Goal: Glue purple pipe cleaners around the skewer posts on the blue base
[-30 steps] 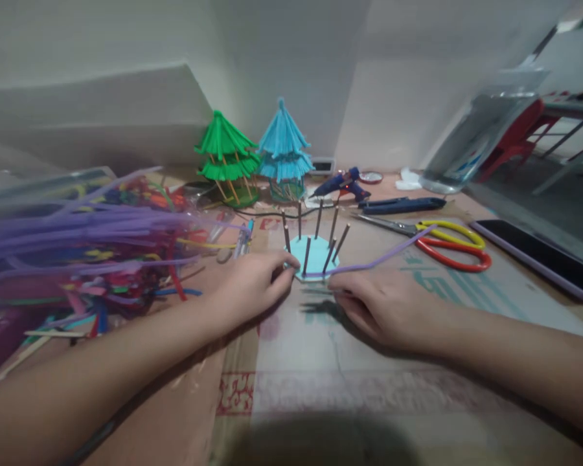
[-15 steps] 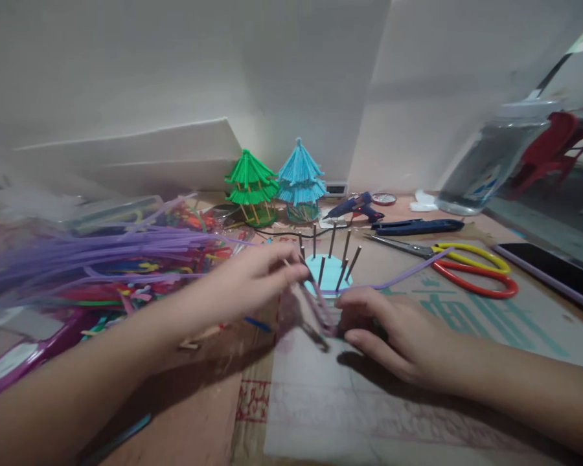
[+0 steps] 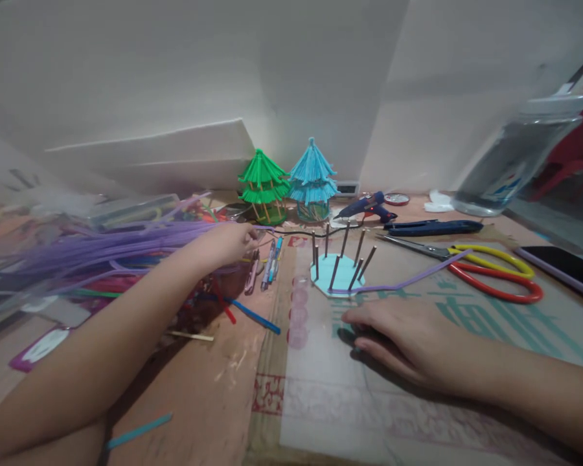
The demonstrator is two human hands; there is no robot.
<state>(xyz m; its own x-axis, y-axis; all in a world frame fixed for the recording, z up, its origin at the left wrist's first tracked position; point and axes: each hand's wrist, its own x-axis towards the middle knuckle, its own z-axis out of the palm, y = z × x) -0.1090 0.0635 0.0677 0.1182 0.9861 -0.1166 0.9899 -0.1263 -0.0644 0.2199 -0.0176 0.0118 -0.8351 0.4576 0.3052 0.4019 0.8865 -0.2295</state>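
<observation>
My left hand (image 3: 236, 244) is over the right end of a bundle of purple pipe cleaners (image 3: 111, 249), its fingers curled together; what they hold, if anything, is hidden. Several pens (image 3: 271, 262) lie just right of it. My right hand (image 3: 393, 336) rests on the printed sheet (image 3: 350, 395), thumb and fingers a little apart and holding nothing. Beyond it stands a light-blue octagonal base (image 3: 324, 275) with several upright dark sticks. One purple pipe cleaner (image 3: 403, 282) runs from the base's near edge to the scissors (image 3: 495, 272).
Green (image 3: 263, 178) and blue (image 3: 313, 175) tiered-roof models stand at the back, beside a glue gun (image 3: 362, 207). Dark-blue pliers (image 3: 432, 227), a phone (image 3: 563, 268) and a clear jar (image 3: 505, 168) are on the right. Colourful scraps and a blue strip (image 3: 255, 317) lie left.
My left hand has moved left and back from beside the base to the purple bundle. The blurred, slender pinkish item it held is no longer in it. My right hand has flattened slightly.
</observation>
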